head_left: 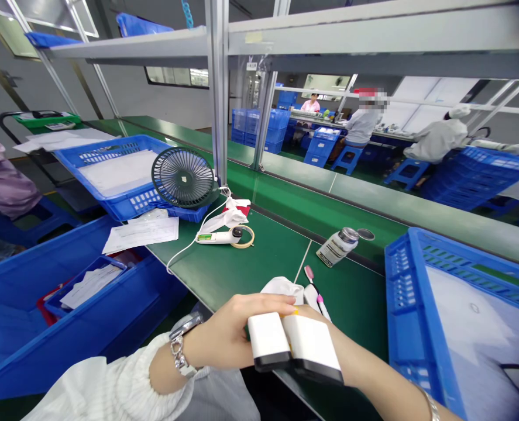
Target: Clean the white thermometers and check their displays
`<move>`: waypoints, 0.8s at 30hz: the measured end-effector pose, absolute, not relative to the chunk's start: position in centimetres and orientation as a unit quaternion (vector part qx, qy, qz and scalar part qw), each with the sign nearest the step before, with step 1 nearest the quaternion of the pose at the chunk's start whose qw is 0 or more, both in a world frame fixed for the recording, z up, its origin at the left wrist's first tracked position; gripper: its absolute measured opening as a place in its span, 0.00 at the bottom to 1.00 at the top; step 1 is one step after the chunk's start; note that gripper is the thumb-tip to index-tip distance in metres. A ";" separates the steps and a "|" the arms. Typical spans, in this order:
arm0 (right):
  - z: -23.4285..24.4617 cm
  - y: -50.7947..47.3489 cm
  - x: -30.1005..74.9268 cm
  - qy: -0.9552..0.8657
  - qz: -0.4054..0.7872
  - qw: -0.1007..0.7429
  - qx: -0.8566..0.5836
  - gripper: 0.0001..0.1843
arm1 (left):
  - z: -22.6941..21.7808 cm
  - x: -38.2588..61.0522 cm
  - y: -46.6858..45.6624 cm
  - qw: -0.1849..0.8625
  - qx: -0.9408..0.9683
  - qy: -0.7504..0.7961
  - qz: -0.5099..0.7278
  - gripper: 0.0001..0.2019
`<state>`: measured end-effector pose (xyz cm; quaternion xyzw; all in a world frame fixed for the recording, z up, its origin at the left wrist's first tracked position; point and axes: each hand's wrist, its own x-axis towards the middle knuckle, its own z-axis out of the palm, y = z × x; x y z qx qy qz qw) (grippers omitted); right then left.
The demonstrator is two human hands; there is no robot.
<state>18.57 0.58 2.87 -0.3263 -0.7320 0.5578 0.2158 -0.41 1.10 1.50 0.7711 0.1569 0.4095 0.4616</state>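
Observation:
Two white box-shaped plastic pieces with black ends, a left piece (268, 338) and a right piece (312, 344), sit side by side at my hands above the bench's front edge. My left hand (237, 327), with a watch at the wrist, is closed around the left piece, its fingers reaching over toward my right hand. My right hand (305, 314) comes in from the right behind the pieces; its fingers are hidden. Just beyond lie a white cloth (281, 286) and a small brush (312, 283) with a pink head. Something small and yellow shows between the hands.
A metal-topped bottle (336, 248) stands tilted in view on the green bench (259, 251). Left of it are a tape roll (243, 236), a white handheld device (215, 237) and a black fan (184, 177). Blue crates (408, 327) flank both sides; people sit farther back.

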 end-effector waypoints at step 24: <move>1.7 0.3 18.0 -0.589 0.653 0.273 -0.391 0.18 | 1.7 0.9 -1.0 0.481 0.699 0.285 0.446 0.35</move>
